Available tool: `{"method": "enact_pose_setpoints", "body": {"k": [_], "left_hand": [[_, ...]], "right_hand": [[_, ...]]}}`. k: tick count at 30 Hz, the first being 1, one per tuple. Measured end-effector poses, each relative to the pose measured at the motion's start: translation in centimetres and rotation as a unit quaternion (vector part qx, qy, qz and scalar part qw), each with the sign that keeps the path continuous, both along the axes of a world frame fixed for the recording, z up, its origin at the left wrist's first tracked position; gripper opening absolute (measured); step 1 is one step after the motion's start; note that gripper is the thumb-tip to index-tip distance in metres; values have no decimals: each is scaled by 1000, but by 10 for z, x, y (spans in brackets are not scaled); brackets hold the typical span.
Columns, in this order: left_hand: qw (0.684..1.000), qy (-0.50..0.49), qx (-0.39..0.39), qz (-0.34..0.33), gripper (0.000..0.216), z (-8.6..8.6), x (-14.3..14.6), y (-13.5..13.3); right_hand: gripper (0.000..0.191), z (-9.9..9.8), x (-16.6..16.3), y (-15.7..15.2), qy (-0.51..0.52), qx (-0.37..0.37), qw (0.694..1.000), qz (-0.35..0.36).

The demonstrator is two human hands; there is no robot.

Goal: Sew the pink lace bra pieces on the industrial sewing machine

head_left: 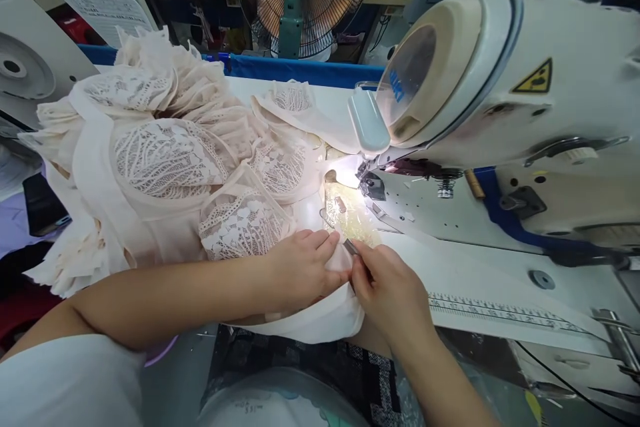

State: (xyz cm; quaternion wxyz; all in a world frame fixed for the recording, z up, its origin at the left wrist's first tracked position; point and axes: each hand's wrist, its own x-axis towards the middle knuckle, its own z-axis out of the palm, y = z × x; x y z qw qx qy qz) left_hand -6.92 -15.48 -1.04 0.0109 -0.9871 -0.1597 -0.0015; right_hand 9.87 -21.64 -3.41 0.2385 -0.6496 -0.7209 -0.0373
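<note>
My left hand (305, 267) is closed on the edge of a pale pink lace bra (250, 227), thumb and fingers pinching the cloth in front of the sewing machine. Close against it, my right hand (387, 283) grips a small grey metal tool (351, 247); most of the tool is inside the fist, so its kind is unclear. The tool's tip meets the fabric beside my left fingertips. A white band of the garment (320, 320) hangs over the table's front edge below both hands. Behind them is the lit needle area of the sewing machine (370, 180).
A large heap of pale pink lace bras (170, 153) covers the left of the table. The sewing machine head (500, 80) overhangs the right side. A printed ruler (500, 312) runs along the front edge. Beyond the blue rear edge stands a fan (297, 7).
</note>
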Motion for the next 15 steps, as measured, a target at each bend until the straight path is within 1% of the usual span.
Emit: {"method": "enact_pose_setpoints", "body": {"k": [5, 9, 12, 15], "left_hand": [[1000, 29, -10, -1, 33, 5, 3, -2], [999, 47, 0, 3, 44, 6, 4, -3], [999, 37, 16, 3, 51, 3, 3, -4], [999, 23, 25, 10, 45, 0, 3, -5]], "right_hand": [[32, 3, -1, 1, -43, 1, 999, 24], [32, 7, 3, -9, -87, 3, 996, 36], [30, 10, 9, -20, -94, -17, 995, 40], [28, 13, 14, -25, -76, -23, 995, 52]]}}
